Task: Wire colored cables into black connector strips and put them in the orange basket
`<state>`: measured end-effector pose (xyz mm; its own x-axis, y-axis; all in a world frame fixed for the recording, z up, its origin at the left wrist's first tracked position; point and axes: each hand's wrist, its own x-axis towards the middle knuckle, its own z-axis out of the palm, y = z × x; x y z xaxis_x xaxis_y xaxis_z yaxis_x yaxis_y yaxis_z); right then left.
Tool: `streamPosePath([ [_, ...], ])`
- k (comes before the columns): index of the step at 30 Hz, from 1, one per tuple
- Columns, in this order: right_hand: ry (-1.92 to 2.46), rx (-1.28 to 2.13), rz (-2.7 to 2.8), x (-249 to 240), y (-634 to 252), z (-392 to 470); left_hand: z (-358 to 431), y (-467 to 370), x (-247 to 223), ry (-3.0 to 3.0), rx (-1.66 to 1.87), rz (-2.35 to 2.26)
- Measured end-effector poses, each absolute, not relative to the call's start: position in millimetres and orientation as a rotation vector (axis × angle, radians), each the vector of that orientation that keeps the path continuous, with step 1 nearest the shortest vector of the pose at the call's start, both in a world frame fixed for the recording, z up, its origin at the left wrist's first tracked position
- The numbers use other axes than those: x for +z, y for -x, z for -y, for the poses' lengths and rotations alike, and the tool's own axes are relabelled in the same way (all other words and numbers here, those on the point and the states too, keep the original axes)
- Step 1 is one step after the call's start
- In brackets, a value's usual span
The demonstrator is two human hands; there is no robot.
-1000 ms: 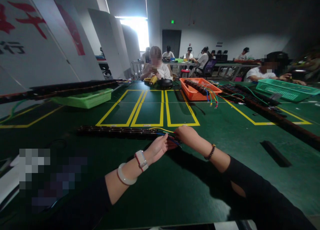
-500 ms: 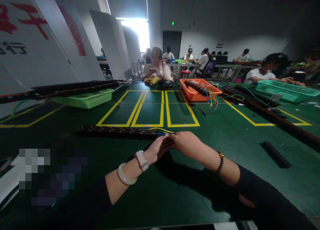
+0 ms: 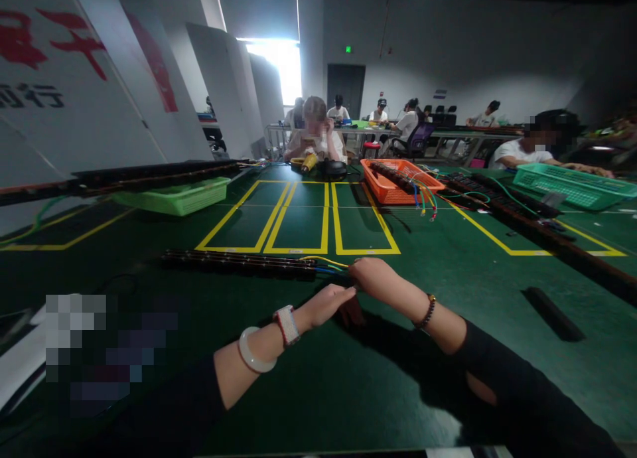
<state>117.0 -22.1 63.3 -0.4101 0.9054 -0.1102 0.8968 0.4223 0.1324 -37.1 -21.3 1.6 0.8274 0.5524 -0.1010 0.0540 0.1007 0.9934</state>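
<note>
A bundle of slim black strips (image 3: 239, 261) lies crosswise on the green table. Yellow, blue and green wires (image 3: 326, 270) come out of its right end and run to my right hand (image 3: 374, 279). That hand is closed round the wire ends, its fingers curled down and mostly hidden from me. Just below and to the left is my left hand (image 3: 331, 305), its thumb stretched toward the right hand's fingertips. Its other fingers point down in shadow, apart from the thumb, and I see nothing held there.
Yellow tape outlines (image 3: 298, 251) mark the green table (image 3: 318, 405). Beyond sit an orange basket (image 3: 398, 194), a green basket (image 3: 194, 198) and a teal basket (image 3: 572, 186). A black strip piece (image 3: 553, 313) lies right. People sit opposite and to the right.
My left hand has drawn down and away from the wires, so more of them shows. My right hand stays at the wire ends. The view has shifted slightly.
</note>
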Motion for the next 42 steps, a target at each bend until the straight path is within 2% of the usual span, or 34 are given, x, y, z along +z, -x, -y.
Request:
streamPosePath([
  [6, -1.663, -0.007, -2.594, 56.5, -127.5, 9.6, 21.8, 38.6, 7.0, -1.514, 0.360, -0.531],
  [12, -1.858, -0.191, -2.996, 56.9, -130.9, -9.0, 28.7, 37.5, 7.3, -1.674, 0.341, -0.518],
  [20, -1.524, -0.028, -2.977, 30.1, -70.5, -43.2, 35.4, 38.6, 9.1, -1.916, 0.388, -0.423],
  [25, -1.546, 0.020, -2.919, 36.4, -59.6, -46.8, 34.1, 39.1, 6.7, -1.954, 0.406, -0.400],
  [29, -1.675, 0.247, -2.934, 61.0, -78.1, -49.0, 32.8, 38.3, 3.6, -1.988, 0.409, -0.405],
  [35, -1.672, 0.812, -2.769, 131.2, -150.7, -71.7, 31.4, 39.0, 0.2, -1.986, 0.403, -0.405],
  [42, -2.003, 1.171, -2.291, 201.8, -254.2, -81.2, 32.0, 39.7, 3.4, -1.929, 0.359, -0.426],
])
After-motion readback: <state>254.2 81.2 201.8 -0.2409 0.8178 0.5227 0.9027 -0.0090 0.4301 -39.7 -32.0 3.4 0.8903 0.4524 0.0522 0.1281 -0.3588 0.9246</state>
